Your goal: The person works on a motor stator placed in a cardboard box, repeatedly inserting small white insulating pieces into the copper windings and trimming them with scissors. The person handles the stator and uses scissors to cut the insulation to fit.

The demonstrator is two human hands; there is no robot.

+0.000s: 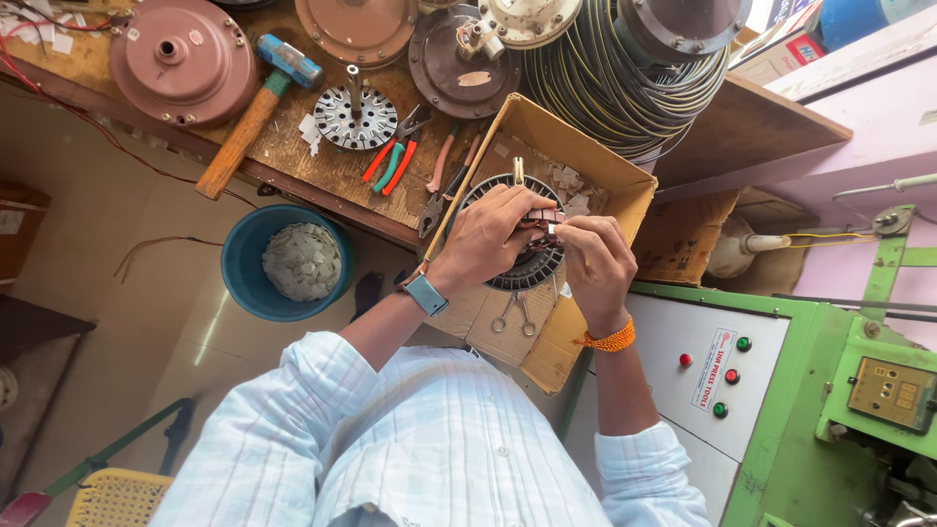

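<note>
Bench inventory, seen from above the worker.

Item 1: round motor stator point(522, 256), dark slotted core with copper windings, lying inside an open cardboard box point(595, 146) propped between workbench and green machine. Both hands work on its upper rim.

Item 2: left hand point(488, 234), watch with a blue strap on the wrist, fingers curled down and closed over the copper winding on the stator's top.

Item 3: right hand point(595, 259), orange thread band at the wrist, thumb and fingertips pinched on the same winding, just beside the left hand's fingertips. What exactly sits in the pinch is too small to tell.

Item 4: small scissors point(515, 314), lying on the box flap below the stator.

Item 5: wooden workbench point(293, 156), carrying a hammer point(256, 112) with a wooden handle and blue head, a slotted metal disc point(356, 117) with a shaft, pliers point(395, 156) with red and green grips, several round fan motor covers point(181, 59) in brown, and a large coil of wire point(610, 88).

Item 6: blue bucket point(239, 263) on the floor under the bench edge, filled with pale paper scraps.

Item 7: green machine point(830, 390) at the worker's right, white panel with red and green buttons point(727, 376).
</note>
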